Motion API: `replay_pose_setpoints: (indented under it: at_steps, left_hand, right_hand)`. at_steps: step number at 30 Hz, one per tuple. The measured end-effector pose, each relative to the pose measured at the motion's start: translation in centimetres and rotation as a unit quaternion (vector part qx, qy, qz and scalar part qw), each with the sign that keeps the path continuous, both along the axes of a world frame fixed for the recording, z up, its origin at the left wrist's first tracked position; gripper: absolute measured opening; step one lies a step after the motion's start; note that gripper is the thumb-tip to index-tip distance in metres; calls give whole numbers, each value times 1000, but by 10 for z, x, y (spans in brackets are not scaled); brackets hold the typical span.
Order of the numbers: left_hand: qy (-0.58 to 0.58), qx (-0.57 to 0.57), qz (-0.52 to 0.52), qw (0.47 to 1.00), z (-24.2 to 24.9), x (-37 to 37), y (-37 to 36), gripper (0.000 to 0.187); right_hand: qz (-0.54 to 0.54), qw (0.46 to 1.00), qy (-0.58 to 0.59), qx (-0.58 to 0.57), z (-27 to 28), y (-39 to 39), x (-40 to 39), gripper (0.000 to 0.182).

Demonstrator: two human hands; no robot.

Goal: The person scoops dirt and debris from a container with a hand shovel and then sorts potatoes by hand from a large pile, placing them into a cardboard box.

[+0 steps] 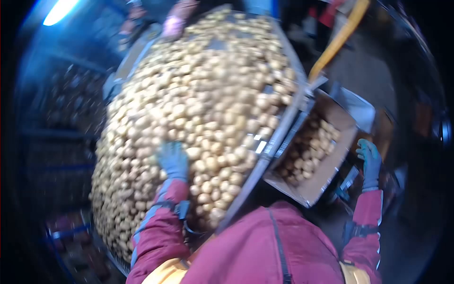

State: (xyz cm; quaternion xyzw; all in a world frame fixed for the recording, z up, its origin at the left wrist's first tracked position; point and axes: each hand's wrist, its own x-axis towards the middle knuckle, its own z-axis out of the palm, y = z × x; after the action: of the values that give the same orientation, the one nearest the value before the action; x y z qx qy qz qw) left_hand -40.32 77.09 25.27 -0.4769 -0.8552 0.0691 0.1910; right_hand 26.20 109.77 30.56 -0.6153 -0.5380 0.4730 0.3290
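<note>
surface: a large table (248, 187) with a raised rim, spread thick with pale, roundish potatoes (198, 113); a few small bare patches near its far end. room is dim; bright lamp (60, 12) at upper left, dark floor (369, 66) on the right, a yellow pole (340, 40) slanting down to the table's right side. at the far edge, another person's hand (173, 26) in a pinkish glove, blurred.

pose: left hand (173, 161), in a blue-green glove, lies over the near part of the heap, palm down, arm reaching forward, fingers pointing away from the wearer. motion blur here; cannot tell whether it grips a potato. right hand (369, 158), gloved alike, is held out to the right, just beyond the box; fingers bent and loosely parted, tips toward the box. maroon jacket (246, 246) fills the near middle; dark band (364, 230) around the right sleeve.

orientation: cardboard box (343, 135) stands beside the table's right rim, open side up, partly filled with potatoes. its long axis runs from upper right to lower left, roughly along the rim. potatoes lie at mixed angles; single long axes too blurred to read.
</note>
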Motion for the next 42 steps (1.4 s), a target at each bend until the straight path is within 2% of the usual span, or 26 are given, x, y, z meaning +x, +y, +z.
replay_pose_setpoints:
  at_steps: [1, 3, 4, 6, 7, 9, 11, 13, 16, 19, 24, 27, 28, 30, 32, 35, 36, 38, 39, 40, 41, 42]
  left_hand:
    - [-28, 16, -6, 999, 3, 2, -1, 45]
    - [-63, 8, -6, 998, 31, 20, 8, 49]
    - [-75, 14, -3, 997, 35, 22, 9, 49]
    - [-95, 28, 0, 995, 35, 22, 10, 48]
    - [-102, 37, 3, 994, 34, 21, 10, 48]
    - [-111, 30, 3, 993, 39, 21, 10, 49]
    - [-120, 39, 5, 992, 40, 21, 11, 49]
    - [-121, 62, 2, 991, 37, 19, 11, 45]
    - [-144, 68, 5, 987, 37, 18, 12, 45]
    - [-136, 90, 0, 987, 42, 19, 12, 40]
    - [-152, 144, -23, 978, 47, 20, 11, 37]
    - [-235, 24, 8, 972, 88, 23, 20, 58]
    - [-233, -112, 63, 964, 57, 17, 20, 62]
    - [-292, 39, 35, 955, 62, 16, 20, 61]
    - [-257, 117, 9, 959, 53, 20, 12, 53]
    - [-221, 40, -36, 974, 55, 13, 1, 51]
    - [-217, 59, -39, 974, 61, 13, -3, 53]
    - [-181, 64, 35, 981, 109, 10, -4, 53]
    - [-165, 63, 71, 982, 123, 5, -7, 53]
    - [-161, 106, 73, 979, 113, -10, -17, 54]
    - [-156, 149, 74, 974, 100, -26, -25, 54]
    - [-126, 147, 42, 980, 97, -35, -29, 55]
  right_hand:
    - [38, 997, 60, -15, 11, 5, -57, 31]
    - [188, 965, 179, -32, 48, -2, -189, 33]
    - [204, 960, 166, -94, 72, -13, -250, 31]
    - [299, 924, 231, -54, 73, -30, -359, 28]
    - [366, 913, 177, 34, 67, -35, -409, 25]
    - [450, 878, 145, 73, 77, -53, -498, 30]
    - [496, 842, 95, 190, 60, -64, -581, 29]
    - [515, 827, 62, 220, 55, -74, -652, 34]
    - [533, 816, -73, 213, 54, -94, -717, 41]
    - [570, 767, -177, 235, 51, -113, -740, 47]
    - [601, 742, -165, 246, 64, -106, -728, 55]
    - [572, 748, -67, 330, 45, -111, -709, 53]
    - [574, 752, -47, 321, 47, -112, -703, 41]
    - [594, 742, -124, 286, 64, -117, -702, 41]
    - [592, 746, -161, 260, 75, -119, -697, 44]
    - [578, 778, -72, 235, 75, -108, -680, 46]
    - [567, 806, -31, 170, 75, -99, -668, 51]
    - [555, 824, 60, 98, 52, -68, -642, 74]
    - [538, 837, 82, 57, 53, -55, -622, 73]
    - [494, 828, 239, -115, 54, -53, -599, 61]
    - [472, 805, 297, -201, 40, -38, -581, 66]
    - [449, 794, 336, -234, 42, -35, -558, 65]
